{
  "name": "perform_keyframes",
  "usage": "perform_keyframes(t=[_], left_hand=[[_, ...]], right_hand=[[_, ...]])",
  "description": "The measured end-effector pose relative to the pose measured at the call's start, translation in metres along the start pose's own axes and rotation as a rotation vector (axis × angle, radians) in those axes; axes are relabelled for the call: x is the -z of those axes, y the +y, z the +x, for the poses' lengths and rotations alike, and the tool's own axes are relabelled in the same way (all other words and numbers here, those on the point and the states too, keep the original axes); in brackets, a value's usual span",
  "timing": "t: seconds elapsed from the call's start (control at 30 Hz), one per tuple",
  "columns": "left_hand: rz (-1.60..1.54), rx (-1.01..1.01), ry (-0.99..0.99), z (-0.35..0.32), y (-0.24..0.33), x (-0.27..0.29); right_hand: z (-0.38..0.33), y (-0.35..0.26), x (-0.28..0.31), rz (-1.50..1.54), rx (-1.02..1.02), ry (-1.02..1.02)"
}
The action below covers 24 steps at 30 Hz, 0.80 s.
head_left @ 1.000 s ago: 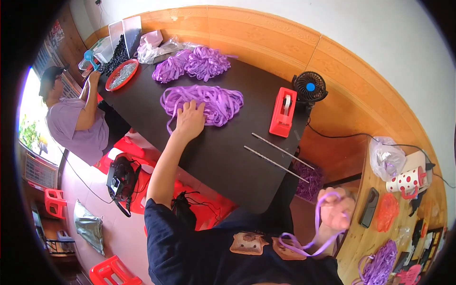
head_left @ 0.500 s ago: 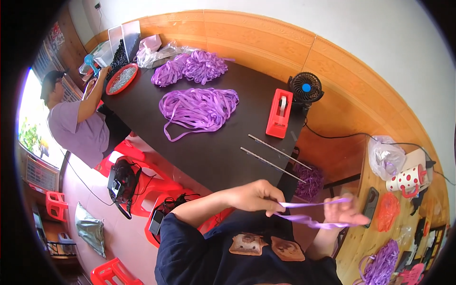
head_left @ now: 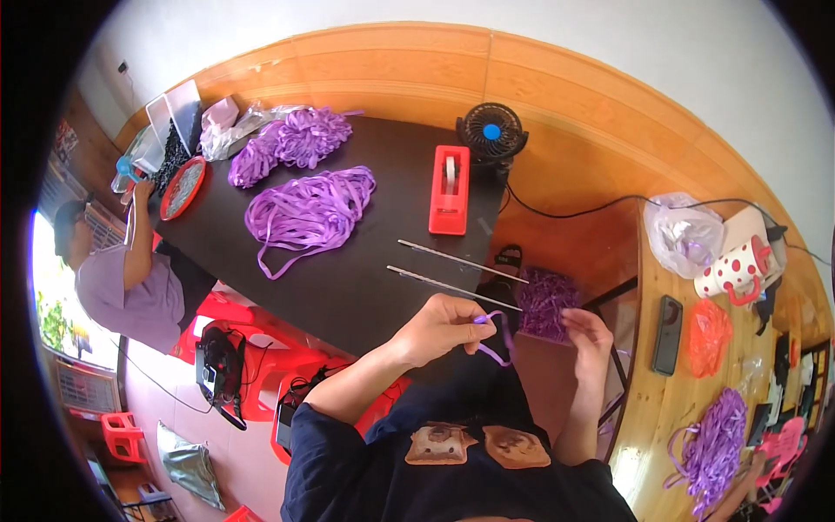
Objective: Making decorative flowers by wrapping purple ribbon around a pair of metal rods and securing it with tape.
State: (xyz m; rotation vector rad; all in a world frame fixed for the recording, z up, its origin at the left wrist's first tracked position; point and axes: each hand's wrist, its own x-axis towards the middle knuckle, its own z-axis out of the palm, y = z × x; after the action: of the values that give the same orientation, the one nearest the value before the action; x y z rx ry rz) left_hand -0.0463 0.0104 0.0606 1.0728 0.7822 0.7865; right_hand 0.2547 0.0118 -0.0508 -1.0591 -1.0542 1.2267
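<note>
My left hand (head_left: 442, 331), in front of the dark table's near edge, is closed in a pinch on a purple ribbon (head_left: 503, 352). A small loop of the ribbon hangs to the right of the fingertips. My right hand (head_left: 588, 337) is held up a little apart on the right, fingers loosely spread, with no ribbon seen in it. Just beyond my left hand, two thin metal rods (head_left: 461, 261) run side by side from the tabletop out past its edge. Below their ends lies a heap of purple ribbon (head_left: 548, 300).
On the dark table (head_left: 383, 296) are a purple ribbon bundle (head_left: 309, 213), more bundles behind it, a red tape dispenser (head_left: 450, 191) and a black fan (head_left: 491, 132). A wooden table (head_left: 639, 426) at right holds a phone (head_left: 667, 335) and dotted mug (head_left: 735, 268). Another person (head_left: 130, 291) sits at left.
The ribbon stretched between my hands has come off my right hand and hangs as a small loop from my left. My right hand has drawn up and left; the view has shifted.
</note>
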Motion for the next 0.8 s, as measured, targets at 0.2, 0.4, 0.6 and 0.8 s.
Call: perform_keyframes(t=[0.2, 0.4, 0.6, 0.8], left_hand=[[0.052, 0.023, -0.029, -0.001, 0.0, -0.016], [0.142, -0.011, -0.06, -0.003, 0.002, -0.008], [0.212, 0.042, -0.032, -0.003, -0.006, -0.01], [0.299, -0.232, -0.175, -0.006, -0.003, -0.02]], right_hand=[[-0.002, -0.061, -0.1, -0.258, 0.444, -0.483], [0.012, -0.071, -0.112, -0.484, 0.706, -0.513], [0.011, -0.083, -0.11, -0.86, 0.982, -0.393], [0.013, -0.083, -0.108, -0.981, 1.095, -0.163]])
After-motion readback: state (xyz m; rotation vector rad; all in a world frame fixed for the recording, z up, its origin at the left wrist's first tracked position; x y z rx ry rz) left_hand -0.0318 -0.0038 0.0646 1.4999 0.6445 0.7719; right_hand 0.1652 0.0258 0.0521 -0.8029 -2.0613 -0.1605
